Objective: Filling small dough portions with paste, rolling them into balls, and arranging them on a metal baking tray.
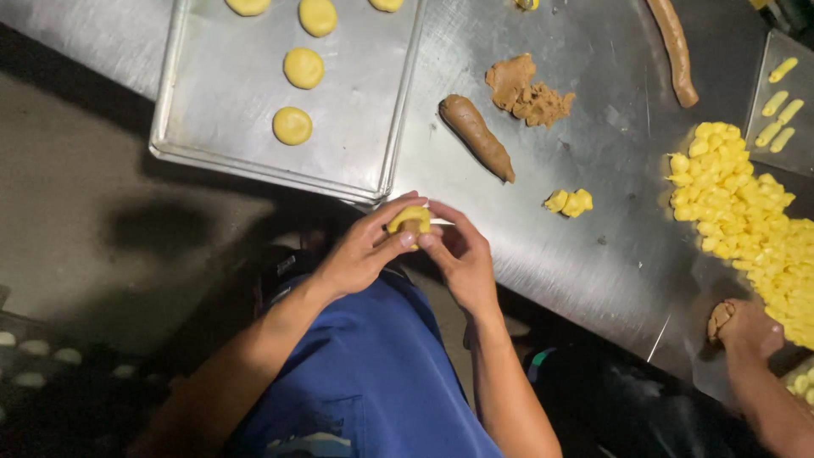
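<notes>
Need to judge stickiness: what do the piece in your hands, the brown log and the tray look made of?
Piece between both hands: soft yellow dough, matte, brown filling apparently showing. Brown log: smooth paste, likely a sweet filling. Baking tray: bare metal, dull scuffed sheen, probably aluminium.

A scratched steel bench [610,246] runs across the upper and right part of the frame. At upper left a metal baking tray [356,136] lies on it, bearing flat yellow dough rounds [292,125]. Right of the tray lie a brown filling log [476,136] and a crumbled brown lump [527,93], with a long brown roll [676,51] at the top, a few yellow bits [570,202] near the middle, and a big heap of yellow dough pieces [746,220] at right, beside a second tray [805,144] at the right edge.
</notes>
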